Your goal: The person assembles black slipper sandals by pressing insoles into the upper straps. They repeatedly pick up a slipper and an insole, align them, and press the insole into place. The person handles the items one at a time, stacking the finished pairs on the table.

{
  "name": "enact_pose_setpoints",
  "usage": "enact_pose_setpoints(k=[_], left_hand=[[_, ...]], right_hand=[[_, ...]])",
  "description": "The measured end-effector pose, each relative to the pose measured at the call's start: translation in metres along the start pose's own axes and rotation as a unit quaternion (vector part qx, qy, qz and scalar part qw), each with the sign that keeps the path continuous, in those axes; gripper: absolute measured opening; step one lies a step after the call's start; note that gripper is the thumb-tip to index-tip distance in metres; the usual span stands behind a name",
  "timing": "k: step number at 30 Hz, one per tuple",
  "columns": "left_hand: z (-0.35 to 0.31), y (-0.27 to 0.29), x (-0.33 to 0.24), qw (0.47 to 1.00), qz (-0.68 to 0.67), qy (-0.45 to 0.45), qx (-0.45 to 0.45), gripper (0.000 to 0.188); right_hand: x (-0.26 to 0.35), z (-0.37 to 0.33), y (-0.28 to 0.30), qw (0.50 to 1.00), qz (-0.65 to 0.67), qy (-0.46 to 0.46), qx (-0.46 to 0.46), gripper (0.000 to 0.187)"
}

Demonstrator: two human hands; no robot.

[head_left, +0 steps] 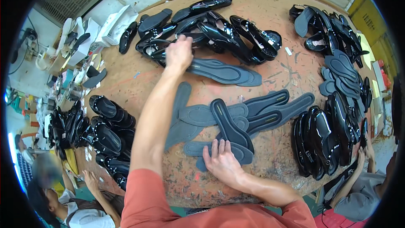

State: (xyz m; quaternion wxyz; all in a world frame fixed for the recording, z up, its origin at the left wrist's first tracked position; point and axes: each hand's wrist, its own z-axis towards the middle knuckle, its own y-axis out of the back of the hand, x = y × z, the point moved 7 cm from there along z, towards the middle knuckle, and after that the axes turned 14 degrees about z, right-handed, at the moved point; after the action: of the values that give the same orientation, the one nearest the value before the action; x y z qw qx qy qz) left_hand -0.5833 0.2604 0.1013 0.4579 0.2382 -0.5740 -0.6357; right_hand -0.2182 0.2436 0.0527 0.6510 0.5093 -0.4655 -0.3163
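Slightly left of upper centre in the frame, the left hand (180,52) is at the near edge of a pile of glossy black shoes (228,42); whether its grip holds one, I cannot tell. At lower centre, the right hand (223,163) rests, grip unclenched, on a grey insole (194,148) on the bench (120,76), beside overlapping dark insoles (230,122).

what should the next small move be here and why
Probably lift one of the black shoes with the left hand: it is right at that pile, while the right hand touches a grey insole. Whether the left fingers grip a shoe is unclear.
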Motion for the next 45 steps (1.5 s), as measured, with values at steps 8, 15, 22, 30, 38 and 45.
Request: enact_pose_setpoints(k=[8,15,22,30,38,45], left_hand=[[-0.319,0.128,0.051,0.940,-0.313,-0.069,-0.117,0.019],[-0.543,0.075,0.003,0.959,-0.279,-0.054,-0.016,0.025],[-0.562,0.031,0.011,0.869,-0.377,0.322,-0.007,0.020],[-0.485,0.068,-0.028,0.875,-0.478,0.062,0.037,0.020],[-0.484,0.040,-0.049,0.832,-0.524,0.184,0.000,0.022],[-0.581,0.018,-0.050,0.669,-0.636,0.367,0.110,0.032]], right_hand=[[-0.030,0.018,0.012,0.991,0.113,-0.057,-0.031,0.039],[-0.082,0.026,0.056,0.965,0.177,-0.165,-0.104,0.031],[-0.084,-0.077,0.071,0.749,0.584,-0.128,-0.285,0.009],[-0.076,-0.204,0.063,0.795,0.562,-0.185,-0.135,0.047],[-0.013,-0.157,0.062,0.976,0.196,0.085,0.050,0.027],[0.034,-0.112,0.007,0.949,0.264,0.159,0.066,0.027]])
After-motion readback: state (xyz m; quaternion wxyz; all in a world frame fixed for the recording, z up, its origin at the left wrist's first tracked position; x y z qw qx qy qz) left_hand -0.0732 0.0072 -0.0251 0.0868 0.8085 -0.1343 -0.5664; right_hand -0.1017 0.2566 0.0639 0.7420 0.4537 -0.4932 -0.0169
